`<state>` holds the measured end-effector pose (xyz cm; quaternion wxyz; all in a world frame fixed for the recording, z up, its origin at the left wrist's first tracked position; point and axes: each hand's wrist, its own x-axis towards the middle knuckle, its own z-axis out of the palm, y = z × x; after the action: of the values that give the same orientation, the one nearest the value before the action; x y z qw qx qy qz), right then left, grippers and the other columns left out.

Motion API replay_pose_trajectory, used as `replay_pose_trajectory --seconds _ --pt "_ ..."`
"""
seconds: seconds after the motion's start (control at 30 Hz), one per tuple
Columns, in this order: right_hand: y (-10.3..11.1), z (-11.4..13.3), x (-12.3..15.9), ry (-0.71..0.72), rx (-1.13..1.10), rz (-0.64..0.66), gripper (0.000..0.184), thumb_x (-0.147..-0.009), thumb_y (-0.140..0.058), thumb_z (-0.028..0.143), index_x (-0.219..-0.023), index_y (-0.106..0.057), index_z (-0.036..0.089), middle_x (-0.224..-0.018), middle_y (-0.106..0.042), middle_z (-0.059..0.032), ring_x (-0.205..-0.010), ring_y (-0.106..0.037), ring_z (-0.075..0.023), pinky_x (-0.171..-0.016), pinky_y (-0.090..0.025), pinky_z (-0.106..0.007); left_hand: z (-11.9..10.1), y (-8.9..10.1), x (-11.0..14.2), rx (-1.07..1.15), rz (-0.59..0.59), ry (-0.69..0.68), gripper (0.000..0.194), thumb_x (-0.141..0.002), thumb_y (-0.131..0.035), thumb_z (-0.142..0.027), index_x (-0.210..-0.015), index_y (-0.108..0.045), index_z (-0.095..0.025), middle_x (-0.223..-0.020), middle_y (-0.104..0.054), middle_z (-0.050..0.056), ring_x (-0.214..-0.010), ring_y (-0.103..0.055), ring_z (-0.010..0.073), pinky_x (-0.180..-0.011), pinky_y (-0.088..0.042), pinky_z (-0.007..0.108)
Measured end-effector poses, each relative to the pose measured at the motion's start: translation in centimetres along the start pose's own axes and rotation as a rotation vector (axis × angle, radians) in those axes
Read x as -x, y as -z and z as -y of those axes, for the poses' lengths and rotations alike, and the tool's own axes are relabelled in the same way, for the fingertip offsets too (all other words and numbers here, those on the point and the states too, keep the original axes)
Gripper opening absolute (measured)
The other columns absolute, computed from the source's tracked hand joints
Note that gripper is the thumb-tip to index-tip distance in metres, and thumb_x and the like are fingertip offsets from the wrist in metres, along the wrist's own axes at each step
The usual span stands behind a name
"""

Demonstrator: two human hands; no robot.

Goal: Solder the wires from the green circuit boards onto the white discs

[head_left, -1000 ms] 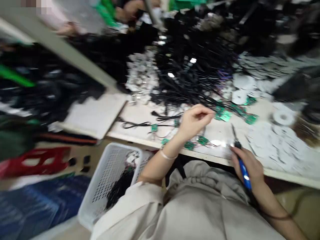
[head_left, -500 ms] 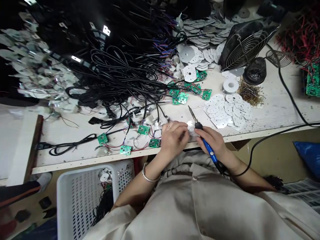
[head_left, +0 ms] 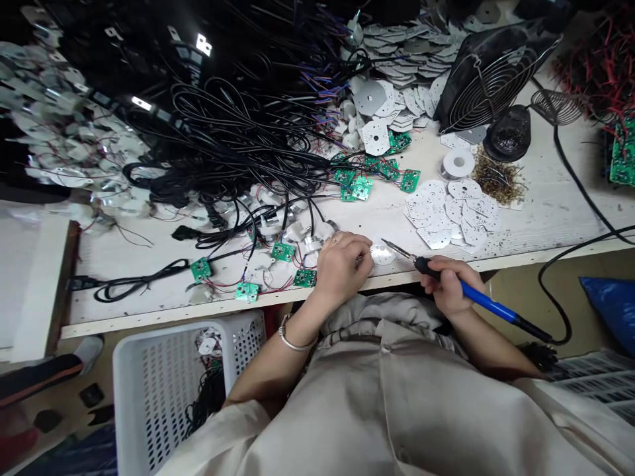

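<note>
My right hand (head_left: 451,285) grips a blue-handled soldering iron (head_left: 489,303) by its black collar. The iron's metal tip points left, over a small white plate (head_left: 383,254) lying near the bench's front edge. My left hand (head_left: 344,264) rests at the left side of that plate with its fingers curled closed. Whatever those fingers hold is hidden from view. Just left of this hand lie a green circuit board (head_left: 304,277) with thin red wires and a white, metal-capped part (head_left: 312,244) on a black cable.
Several white plates (head_left: 429,211) lie overlapped to the right, beside a solder spool (head_left: 457,163). Behind them stand a black fan (head_left: 489,86) and a dark dish (head_left: 507,135). Tangled black cables (head_left: 238,132) fill the back left. A white basket (head_left: 166,350) stands below the bench.
My right hand has moved right and turned the soldering iron from steeply upright to a flatter slant, its tip now lower and pointing left. My left hand has barely moved.
</note>
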<state>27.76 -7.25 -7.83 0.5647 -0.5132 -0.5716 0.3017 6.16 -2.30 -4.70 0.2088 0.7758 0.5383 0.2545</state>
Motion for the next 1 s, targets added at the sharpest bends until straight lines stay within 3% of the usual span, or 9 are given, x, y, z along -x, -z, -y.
replay_pose_trajectory --seconds 0.07,0.2,0.37,1.0 --pt "0.1 -0.6 0.3 0.015 -0.087 -0.062 0.025 -0.096 -0.049 0.037 -0.089 -0.070 0.024 -0.067 -0.068 0.0022 -0.035 -0.051 -0.0095 -0.034 -0.043 -0.025 0.0 0.0 -0.1 -0.003 0.009 0.013 0.015 -0.085 -0.058 -0.015 -0.072 -0.062 -0.020 -0.096 -0.076 0.002 -0.092 -0.066 0.0202 -0.085 -0.047 0.037" --pt "0.0 -0.7 0.0 0.061 -0.058 -0.016 0.024 -0.093 -0.053 0.036 -0.086 -0.073 0.025 -0.061 -0.067 0.0016 -0.044 -0.061 -0.0147 -0.044 -0.054 -0.030 -0.1 0.1 -0.2 -0.015 0.010 0.013 0.015 -0.085 -0.057 -0.016 -0.072 -0.063 -0.020 -0.096 -0.076 0.003 -0.092 -0.066 0.0201 -0.086 -0.048 0.037" --pt "-0.1 0.2 -0.6 0.084 0.010 0.051 0.023 -0.093 -0.054 0.035 -0.087 -0.074 0.025 -0.063 -0.069 0.0001 -0.054 -0.068 -0.0180 -0.052 -0.060 -0.033 0.0 0.1 -0.3 -0.009 0.018 -0.005 0.014 -0.084 -0.059 -0.015 -0.072 -0.064 -0.021 -0.096 -0.076 0.003 -0.091 -0.066 0.0205 -0.083 -0.048 0.038" --pt "-0.2 0.4 -1.1 0.113 0.063 0.117 0.025 -0.095 -0.052 0.036 -0.088 -0.073 0.024 -0.070 -0.072 -0.0010 -0.047 -0.064 -0.0138 -0.049 -0.057 -0.029 0.0 0.2 -0.2 -0.044 0.023 -0.016 0.014 -0.084 -0.061 -0.014 -0.073 -0.065 -0.021 -0.097 -0.076 0.001 -0.092 -0.066 0.0201 -0.081 -0.046 0.037"
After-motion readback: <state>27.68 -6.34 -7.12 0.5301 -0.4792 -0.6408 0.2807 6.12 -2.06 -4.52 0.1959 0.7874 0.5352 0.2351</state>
